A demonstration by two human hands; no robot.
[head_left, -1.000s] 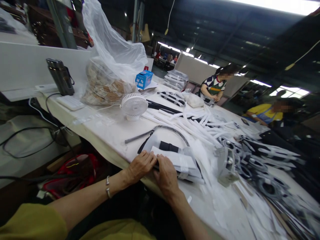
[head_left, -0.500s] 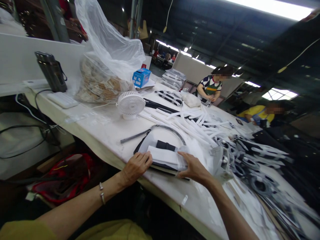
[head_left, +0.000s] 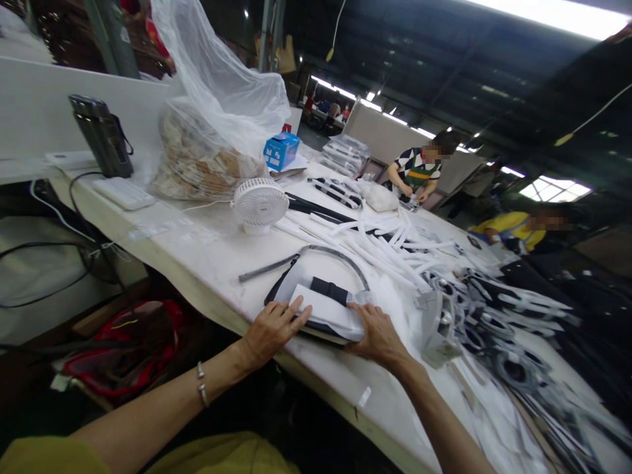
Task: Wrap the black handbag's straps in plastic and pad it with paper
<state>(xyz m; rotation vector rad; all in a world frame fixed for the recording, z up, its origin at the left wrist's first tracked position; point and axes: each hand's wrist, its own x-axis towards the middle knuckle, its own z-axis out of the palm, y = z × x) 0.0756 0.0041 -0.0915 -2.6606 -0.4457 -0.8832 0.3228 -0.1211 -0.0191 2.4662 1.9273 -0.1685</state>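
Observation:
A black-and-white fabric piece [head_left: 289, 283] lies near the front edge of the worktable, with a white folded panel [head_left: 323, 313] along its near side. A rolled black band [head_left: 330, 289] shows just behind the panel. My left hand [head_left: 274, 329] rests on the panel's left end, its fingers stretched out and apart. My right hand [head_left: 378, 336] grips the panel's right end, fingers over the top and thumb at the near edge. Behind the piece, a dark grey strip [head_left: 340, 253] curves across the table.
A small white fan [head_left: 261, 203], a bag of brown pieces [head_left: 202, 158], a blue box [head_left: 281, 151] and a dark flask [head_left: 103, 135] stand behind. White strips [head_left: 390, 247] and grey-black rings [head_left: 513, 368] pile up rightward. Two people [head_left: 417, 168] work farther off.
My right hand has moved in and closed on the panel's right end. The left hand's fingers have spread out over the panel. The near side of the piece looks flatter.

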